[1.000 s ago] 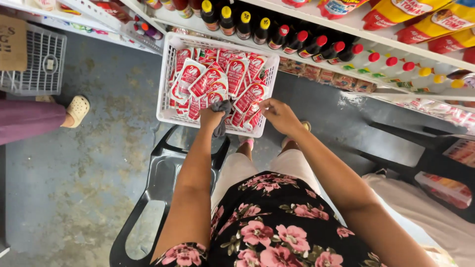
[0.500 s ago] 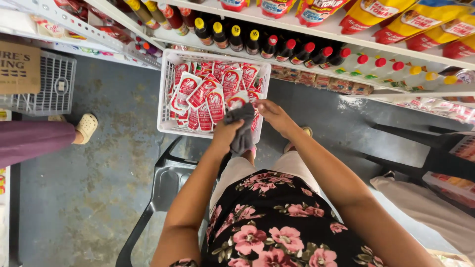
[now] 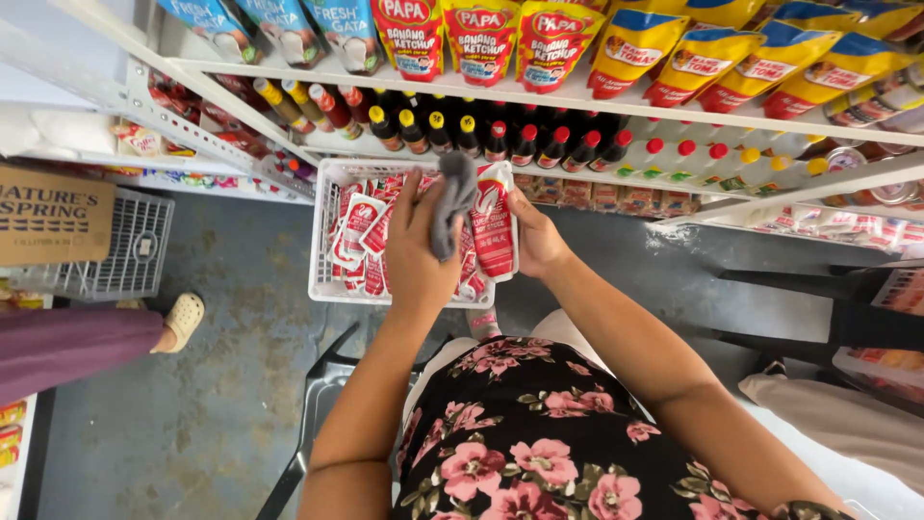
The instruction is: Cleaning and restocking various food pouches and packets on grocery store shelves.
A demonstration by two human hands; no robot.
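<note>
My left hand is closed around a grey cloth, held up against a red and white sauce pouch. My right hand grips that pouch upright by its right side. Both hands hover over a white plastic basket on the floor, filled with several more red and white pouches.
Shelves ahead carry hanging pouches in red, yellow and blue, and rows of dark bottles with yellow and red caps. A grey crate and a cardboard box sit left. Another person's leg and sandalled foot reach in from the left. A dark chair frame is below me.
Both hands rose from the basket. My right hand now holds a pouch lifted out of it, and my left hand has brought the cloth up against it. The camera tilted up toward the shelves.
</note>
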